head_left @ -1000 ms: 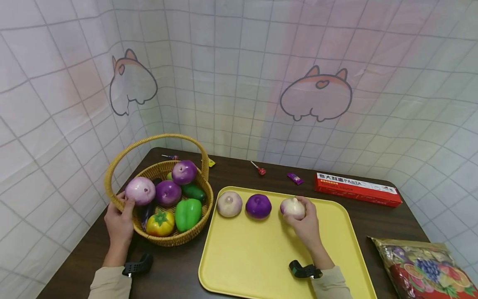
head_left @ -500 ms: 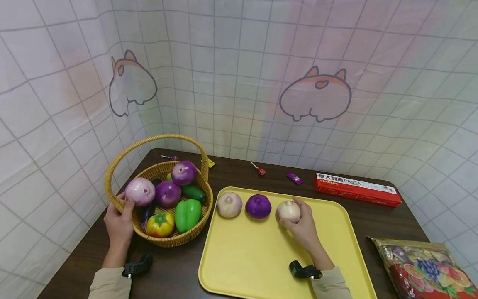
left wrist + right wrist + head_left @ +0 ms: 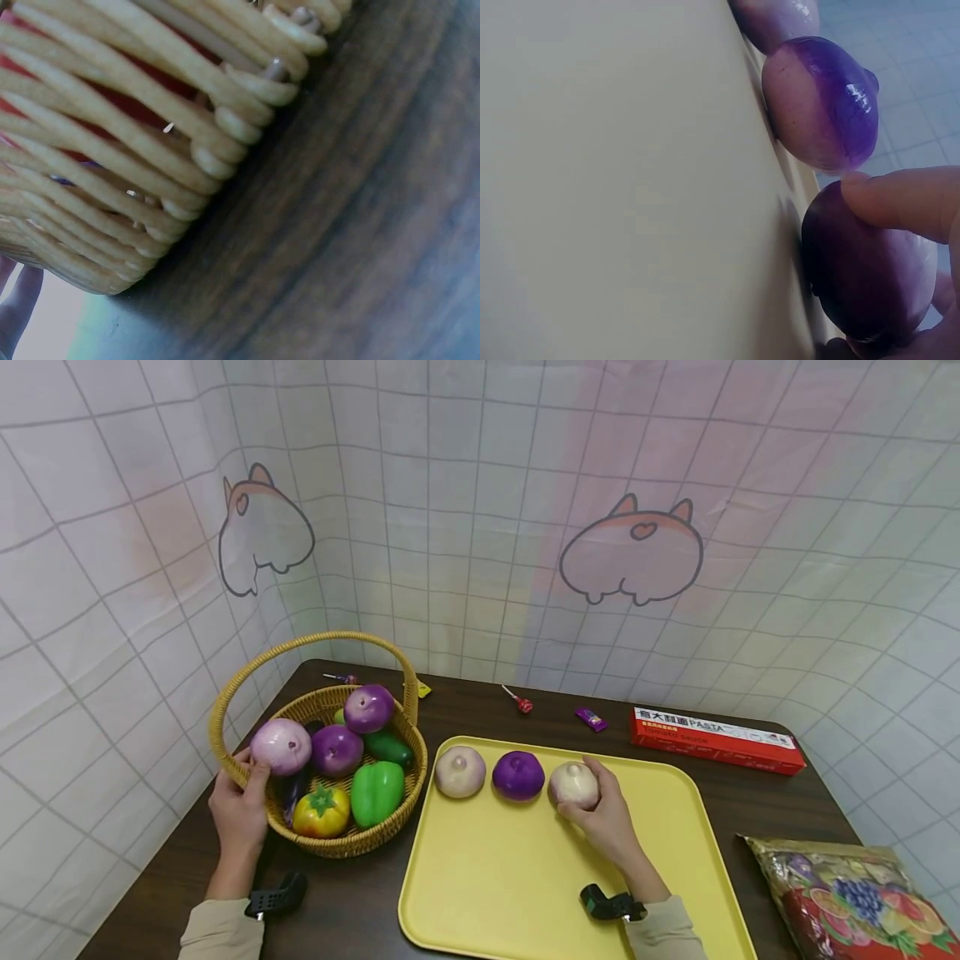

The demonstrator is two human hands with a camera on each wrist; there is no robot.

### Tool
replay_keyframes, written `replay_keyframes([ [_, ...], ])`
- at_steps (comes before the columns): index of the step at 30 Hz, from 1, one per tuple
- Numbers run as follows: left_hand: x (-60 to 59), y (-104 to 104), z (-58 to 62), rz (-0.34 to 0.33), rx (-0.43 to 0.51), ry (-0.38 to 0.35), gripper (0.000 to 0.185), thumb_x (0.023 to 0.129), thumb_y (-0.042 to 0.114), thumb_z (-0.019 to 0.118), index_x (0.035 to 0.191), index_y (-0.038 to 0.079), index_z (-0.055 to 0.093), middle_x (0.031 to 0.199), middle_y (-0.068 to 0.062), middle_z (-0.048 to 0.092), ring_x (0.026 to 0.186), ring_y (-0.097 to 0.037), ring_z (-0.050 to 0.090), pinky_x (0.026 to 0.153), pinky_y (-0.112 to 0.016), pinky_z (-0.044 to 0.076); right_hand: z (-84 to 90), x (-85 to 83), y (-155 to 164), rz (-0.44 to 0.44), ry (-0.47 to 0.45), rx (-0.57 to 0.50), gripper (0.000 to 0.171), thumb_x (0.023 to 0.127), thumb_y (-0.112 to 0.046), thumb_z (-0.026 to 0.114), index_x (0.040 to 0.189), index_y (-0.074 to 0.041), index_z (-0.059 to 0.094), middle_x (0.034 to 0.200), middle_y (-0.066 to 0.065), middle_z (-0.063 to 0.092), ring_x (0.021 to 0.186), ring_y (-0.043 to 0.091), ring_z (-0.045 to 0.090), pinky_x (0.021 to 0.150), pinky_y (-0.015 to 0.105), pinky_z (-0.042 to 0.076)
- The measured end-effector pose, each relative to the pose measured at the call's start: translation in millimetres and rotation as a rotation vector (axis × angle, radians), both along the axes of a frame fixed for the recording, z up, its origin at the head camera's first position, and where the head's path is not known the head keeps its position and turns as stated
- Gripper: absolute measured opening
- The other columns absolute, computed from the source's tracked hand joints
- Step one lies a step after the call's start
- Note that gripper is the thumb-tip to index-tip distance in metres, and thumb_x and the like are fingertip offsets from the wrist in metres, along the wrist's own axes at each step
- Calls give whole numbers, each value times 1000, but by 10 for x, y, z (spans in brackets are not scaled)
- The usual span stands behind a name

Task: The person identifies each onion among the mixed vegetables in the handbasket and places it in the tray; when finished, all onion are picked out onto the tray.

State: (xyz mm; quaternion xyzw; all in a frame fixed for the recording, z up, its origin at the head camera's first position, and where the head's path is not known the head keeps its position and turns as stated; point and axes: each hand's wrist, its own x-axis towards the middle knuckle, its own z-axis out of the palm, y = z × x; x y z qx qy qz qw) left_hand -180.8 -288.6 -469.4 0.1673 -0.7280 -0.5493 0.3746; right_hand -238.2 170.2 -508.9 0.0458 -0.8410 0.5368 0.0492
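Note:
My right hand (image 3: 607, 818) grips a pale onion (image 3: 574, 784) with thumb and fingers on the yellow tray (image 3: 480, 877). In the right wrist view its thumb presses the side of this onion (image 3: 862, 262). To its left on the tray sit a dark purple onion (image 3: 518, 776) and another whitish onion (image 3: 461, 772). My left hand (image 3: 238, 810) holds the left rim of the wicker basket (image 3: 352, 843), by the foot of its handle. Inside lie a pale purple onion (image 3: 281, 747), two purple onions, a green bell pepper (image 3: 377, 792), a yellow tomato-like vegetable (image 3: 322, 812), a cucumber and an eggplant.
Behind the tray lie a red lollipop (image 3: 518, 700), a purple candy (image 3: 592, 719) and a red pasta box (image 3: 716, 741). A shiny fruit-print bag (image 3: 855, 893) lies at the right. Another lollipop (image 3: 342, 678) and a yellow wrapper (image 3: 423, 689) are behind the basket.
My right hand has shifted the pale onion leftward, closer to the dark purple one, and its top now points up. My left hand stays at the basket rim.

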Motion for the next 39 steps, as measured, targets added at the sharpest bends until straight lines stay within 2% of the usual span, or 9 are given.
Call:
replay_keyframes([
  [8, -11, -8, -6, 5, 12, -7, 30, 93, 14, 61, 109, -11, 61, 92, 20, 54, 82, -2, 48, 71, -12, 38, -16, -6, -1, 33, 4, 48, 84, 78, 3, 77, 148, -1, 31, 146, 24, 33, 128, 40, 43, 104, 52, 36],
  [15, -14, -40, -34, 5, 9, -28, 32, 94, 18, 60, 111, -9, 61, 91, 19, 53, 82, -4, 47, 70, -12, 38, -10, -1, -21, 23, 8, 21, 90, 78, -4, 80, 150, 1, 28, 148, 25, 33, 129, 39, 42, 105, 51, 36],
  [20, -76, -129, -153, 18, 12, -16, 29, 93, 17, 61, 109, -8, 61, 96, 17, 56, 83, -3, 48, 71, -12, 38, 21, -1, -40, -14, 16, -1, 87, 79, -10, 81, 149, -2, 30, 146, 23, 34, 129, 38, 41, 105, 51, 36],
  [24, -156, -226, -290, 24, 8, -19, 28, 93, 17, 62, 110, -6, 62, 95, 18, 56, 82, -4, 49, 70, -12, 39, 89, -5, -38, -71, 93, -5, 79, 80, -10, 79, 146, -2, 36, 146, 23, 34, 135, 40, 33, 110, 55, 28],
  [27, -168, -245, -316, 8, 3, -14, 32, 94, 18, 61, 117, -4, 62, 91, 16, 53, 82, -6, 47, 70, -12, 39, 157, 0, -49, -126, 188, -4, 72, 80, -8, 78, 141, -2, 42, 146, 19, 36, 138, 37, 32, 111, 57, 24],
  [29, -167, -245, -316, 1, -3, -9, 34, 95, 18, 60, 121, -2, 62, 89, 13, 52, 82, -7, 46, 71, -14, 38, 218, 13, -104, -135, 252, -6, 67, 79, -8, 77, 139, -3, 46, 146, 16, 39, 137, 35, 34, 108, 59, 26],
  [34, -167, -231, -312, 3, -39, 9, 35, 94, 17, 60, 124, -1, 62, 87, 10, 50, 81, -9, 45, 71, -17, 36, 427, 113, -472, -37, 366, -30, 60, 81, -7, 76, 136, -12, 52, 147, 5, 40, 129, 30, 41, 91, 55, 41],
  [37, -170, -217, -317, 22, -66, 29, 34, 93, 17, 62, 121, -2, 64, 83, 12, 50, 79, -8, 45, 71, -17, 35, 638, 239, -812, 62, 379, -72, 58, 81, -3, 75, 135, -10, 54, 146, 9, 42, 124, 31, 46, 87, 55, 46],
  [39, -173, -214, -325, 42, -78, 47, 33, 91, 16, 63, 118, -3, 65, 81, 14, 50, 78, -7, 45, 71, -17, 35, 773, 322, -1045, 143, 380, -120, 55, 81, 2, 73, 132, -5, 54, 144, 15, 43, 126, 33, 45, 94, 57, 44],
])
